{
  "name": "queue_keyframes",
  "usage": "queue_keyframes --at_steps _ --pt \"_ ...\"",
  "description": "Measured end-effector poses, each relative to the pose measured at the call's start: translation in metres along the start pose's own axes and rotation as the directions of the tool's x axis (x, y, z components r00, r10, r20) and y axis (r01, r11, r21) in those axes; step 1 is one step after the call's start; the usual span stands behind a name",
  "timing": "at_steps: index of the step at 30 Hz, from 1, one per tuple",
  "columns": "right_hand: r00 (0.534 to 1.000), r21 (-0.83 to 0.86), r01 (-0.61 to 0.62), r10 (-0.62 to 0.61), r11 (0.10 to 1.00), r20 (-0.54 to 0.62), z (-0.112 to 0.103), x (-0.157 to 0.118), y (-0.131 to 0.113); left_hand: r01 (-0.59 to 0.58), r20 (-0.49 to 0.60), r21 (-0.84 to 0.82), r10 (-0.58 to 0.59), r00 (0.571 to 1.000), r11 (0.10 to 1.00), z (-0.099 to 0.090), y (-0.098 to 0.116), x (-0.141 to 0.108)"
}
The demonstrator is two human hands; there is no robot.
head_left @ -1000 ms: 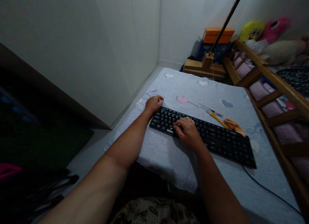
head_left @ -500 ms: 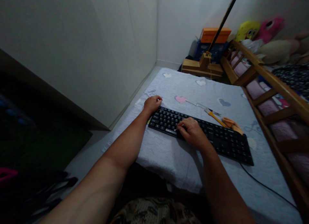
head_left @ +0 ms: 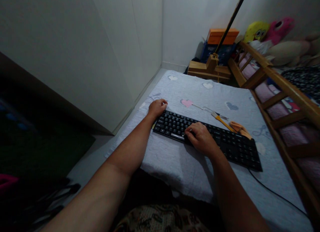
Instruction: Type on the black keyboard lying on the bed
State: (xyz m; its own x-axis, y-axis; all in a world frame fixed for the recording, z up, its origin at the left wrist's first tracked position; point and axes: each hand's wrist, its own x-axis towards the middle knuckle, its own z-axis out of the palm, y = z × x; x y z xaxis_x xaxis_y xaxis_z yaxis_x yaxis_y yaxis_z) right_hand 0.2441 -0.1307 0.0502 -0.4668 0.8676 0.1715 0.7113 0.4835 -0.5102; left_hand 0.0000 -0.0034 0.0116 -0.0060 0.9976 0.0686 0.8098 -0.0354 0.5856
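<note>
A black keyboard [head_left: 235,147] lies at a slant across a table with a pale cloth [head_left: 162,155]. At its upper left corner rests my left hand [head_left: 157,107], fingers curled; anything inside them is hidden. Over the keyboard's middle, near the space bar, is my right hand [head_left: 198,135], its fingers pinched together on something small and pale that I cannot make out. Behind the keyboard lie a brush with a yellow handle [head_left: 225,123], a thin metal tool [head_left: 197,106] and a crumpled orange cloth [head_left: 240,129], which touches the keyboard's back edge.
A black cable [head_left: 277,194] runs from the keyboard to the lower right. Along the right side stands a wooden bed rail [head_left: 287,88]. Beyond the table's far edge are a wooden stand [head_left: 210,70] with a dark pole and an orange box [head_left: 222,36]. A pale panel [head_left: 112,58] rises at the left.
My right hand has shifted slightly to the right along the space bar. My left hand stays at the keyboard's corner.
</note>
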Motion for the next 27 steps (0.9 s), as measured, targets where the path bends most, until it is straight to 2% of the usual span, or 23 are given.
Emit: queue_keyframes --at_steps 5,27 --pt "0.999 0.024 0.016 -0.015 1.000 -0.038 0.008 0.003 -0.002 -0.001 -0.007 -0.009 0.000 1.000 1.000 0.000 0.000 0.000" --pt "0.996 0.044 0.079 -0.077 0.996 -0.045 0.027 0.013 -0.011 -0.013 -0.017 -0.008 0.013 1.000 1.000 0.002 -0.003 0.002"
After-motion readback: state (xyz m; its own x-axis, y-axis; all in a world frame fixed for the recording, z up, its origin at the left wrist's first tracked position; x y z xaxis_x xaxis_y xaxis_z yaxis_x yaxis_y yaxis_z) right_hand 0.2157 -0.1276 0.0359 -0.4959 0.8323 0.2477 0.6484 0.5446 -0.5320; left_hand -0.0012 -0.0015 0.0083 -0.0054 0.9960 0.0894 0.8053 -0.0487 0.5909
